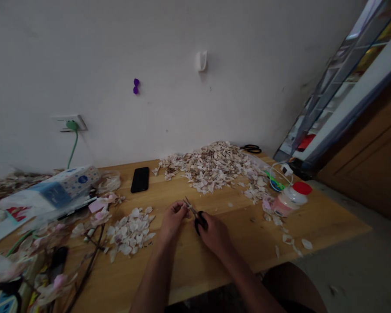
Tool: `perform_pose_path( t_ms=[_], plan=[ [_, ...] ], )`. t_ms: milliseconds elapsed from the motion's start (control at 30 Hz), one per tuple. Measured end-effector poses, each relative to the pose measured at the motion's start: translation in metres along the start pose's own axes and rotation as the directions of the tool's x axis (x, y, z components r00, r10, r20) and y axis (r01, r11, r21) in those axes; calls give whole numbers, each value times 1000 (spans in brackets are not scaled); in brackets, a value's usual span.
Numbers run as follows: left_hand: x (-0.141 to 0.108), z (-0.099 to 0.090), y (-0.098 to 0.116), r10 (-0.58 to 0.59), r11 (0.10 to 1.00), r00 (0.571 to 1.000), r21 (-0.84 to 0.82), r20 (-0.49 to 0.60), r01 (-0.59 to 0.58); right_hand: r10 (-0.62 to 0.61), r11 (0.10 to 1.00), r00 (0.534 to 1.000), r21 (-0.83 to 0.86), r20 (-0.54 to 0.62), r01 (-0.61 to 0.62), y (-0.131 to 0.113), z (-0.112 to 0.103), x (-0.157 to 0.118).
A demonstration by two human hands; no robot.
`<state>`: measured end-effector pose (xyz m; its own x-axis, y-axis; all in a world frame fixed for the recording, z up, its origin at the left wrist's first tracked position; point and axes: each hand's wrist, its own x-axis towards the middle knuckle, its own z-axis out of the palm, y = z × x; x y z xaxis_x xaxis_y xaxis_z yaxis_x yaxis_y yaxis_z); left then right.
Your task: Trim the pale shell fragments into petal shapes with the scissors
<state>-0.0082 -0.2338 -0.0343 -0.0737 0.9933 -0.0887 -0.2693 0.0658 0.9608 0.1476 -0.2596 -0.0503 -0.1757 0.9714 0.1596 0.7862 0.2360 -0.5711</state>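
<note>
Near the front middle of the wooden table point(195, 256), my right hand point(217, 232) grips a pair of scissors point(192, 208) by its black handles, blades pointing up and left. Beside the blades, my left hand point(175, 217) pinches a small pale piece point(186, 213) that looks like a petal; my fingers partly hide it. To the left of my left hand lies a small heap of pale petal-like pieces point(132, 230). A much larger heap of pinkish and brownish pieces point(211, 165) spreads behind my hands, close to the wall.
A black phone point(140, 179) lies behind the small heap. At left are a tissue pack point(65, 187) and a branch with pink flowers point(87, 274). On the right stand a red-lidded jar point(289, 199), a white cable point(282, 171) and black-handled scissors point(251, 148). The table's right edge point(339, 241) drops to the floor.
</note>
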Motion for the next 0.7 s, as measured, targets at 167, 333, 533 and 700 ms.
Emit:
perform_pose_path(
  t_ms=[167,333,533,700],
  plan=[
    [-1,1,4,24,998,999,54,-30,-22,-9,1000,1000,0,-10,9,2,3,0],
    [0,0,1,29,997,999,70,-14,-28,-17,1000,1000,5,-3,17,1,2,-1],
    [1,0,-3,37,997,999,72,8,-37,-16,1000,1000,8,-19,16,-1,-1,0],
    [-2,2,3,35,994,999,100,-3,-35,-22,1000,999,19,-24,22,0,0,0]
  ],
)
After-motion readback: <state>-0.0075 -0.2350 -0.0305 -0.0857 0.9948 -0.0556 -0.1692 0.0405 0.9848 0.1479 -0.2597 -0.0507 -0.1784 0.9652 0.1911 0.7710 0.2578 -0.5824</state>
